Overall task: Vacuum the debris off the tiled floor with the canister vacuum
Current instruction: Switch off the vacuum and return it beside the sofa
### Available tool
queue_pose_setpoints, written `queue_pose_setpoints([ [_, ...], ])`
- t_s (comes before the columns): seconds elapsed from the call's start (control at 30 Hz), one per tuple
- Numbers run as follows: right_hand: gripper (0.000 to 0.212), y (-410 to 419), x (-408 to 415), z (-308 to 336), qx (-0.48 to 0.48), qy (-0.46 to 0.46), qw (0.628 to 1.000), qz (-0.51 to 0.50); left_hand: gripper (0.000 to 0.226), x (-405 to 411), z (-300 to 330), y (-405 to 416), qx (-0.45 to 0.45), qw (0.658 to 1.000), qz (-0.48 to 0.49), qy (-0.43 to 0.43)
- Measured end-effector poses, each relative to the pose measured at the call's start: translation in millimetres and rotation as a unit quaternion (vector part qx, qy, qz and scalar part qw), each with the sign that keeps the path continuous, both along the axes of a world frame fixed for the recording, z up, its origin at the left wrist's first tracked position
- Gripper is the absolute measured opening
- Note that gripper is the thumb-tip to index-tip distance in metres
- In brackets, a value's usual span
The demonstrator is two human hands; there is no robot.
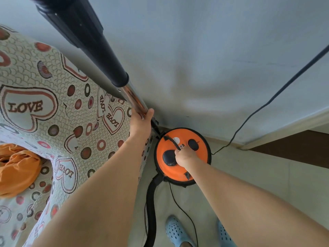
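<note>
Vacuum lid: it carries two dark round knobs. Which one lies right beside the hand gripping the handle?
The larger knob, at the lid's lower left, touching the right hand. The smaller knob sits apart, upper right.

tiled floor (249,179) | on it: canister vacuum (181,155), black hose (151,207), thin cord (179,207), blue clogs (175,230)

Orange-topped canister vacuum (183,155) (black hose (151,211)), heart-and-dot "LOVE" patterned cover (44,107), pale blue clogs (176,230).
</note>
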State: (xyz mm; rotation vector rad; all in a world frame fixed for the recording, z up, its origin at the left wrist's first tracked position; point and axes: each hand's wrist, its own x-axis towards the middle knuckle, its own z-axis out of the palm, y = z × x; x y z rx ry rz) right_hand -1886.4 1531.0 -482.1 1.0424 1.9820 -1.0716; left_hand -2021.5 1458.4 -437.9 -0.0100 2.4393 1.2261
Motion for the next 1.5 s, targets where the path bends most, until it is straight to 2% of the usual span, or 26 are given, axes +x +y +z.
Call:
queue_pose_setpoints([
  [0.17, 0.039, 2, 10, -2, 0.004, 0.018, 1.000, -0.004, 0.060, -2, 7, -3, -0.093, 0.992, -0.064, 0.061],
  [0.43, 0.036, 1, 26, -5, 0.022, 0.034, 0.998, -0.040, 0.049, -27, 10, 9, -0.119, 0.986, -0.087, 0.080],
  [0.73, 0.037, 2, 30, -10, 0.024, 0.033, 0.993, -0.114, 0.053, -54, 6, 38, -0.100, 0.988, -0.116, 0.037],
  [1.23, 0.041, 12, 5, -19, -0.003, 0.015, 0.984, -0.177, 0.041, -39, -5, 37, 0.008, 0.999, -0.031, -0.007],
  [1.43, 0.039, -1, 7, -21, -0.046, 0.010, 0.973, -0.228, 0.033, -32, -6, 30, 0.017, 1.000, -0.019, -0.008],
  [1.5, 0.040, -1, 4, -15, -0.077, 0.025, 0.964, -0.253, 0.040, -30, -6, 28, 0.012, 1.000, -0.020, -0.009],
])
